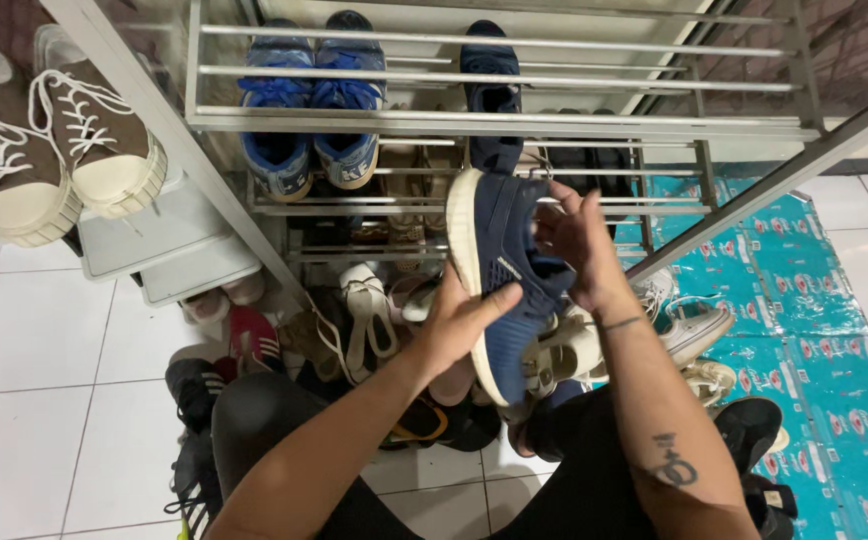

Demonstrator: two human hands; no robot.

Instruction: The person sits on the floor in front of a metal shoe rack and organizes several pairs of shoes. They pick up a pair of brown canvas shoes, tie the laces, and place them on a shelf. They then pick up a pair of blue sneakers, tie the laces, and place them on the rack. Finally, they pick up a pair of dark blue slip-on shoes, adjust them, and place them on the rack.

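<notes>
Hands gripping a navy knit sneaker with white sole [502,285].
Left hand [454,325] clasps its side, right hand [576,245] grasps its collar, above heaped shoes [354,330] before a metal rack [494,120].

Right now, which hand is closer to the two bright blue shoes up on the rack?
Left. The left hand is below the bright blue shoes, slightly right; the right hand is farther right, holding the navy shoe.

Bare forearms, a dark tattoo [672,466] on the right one, thin band [621,323] at that wrist; legs seemingly in black trousers [259,415].
</notes>
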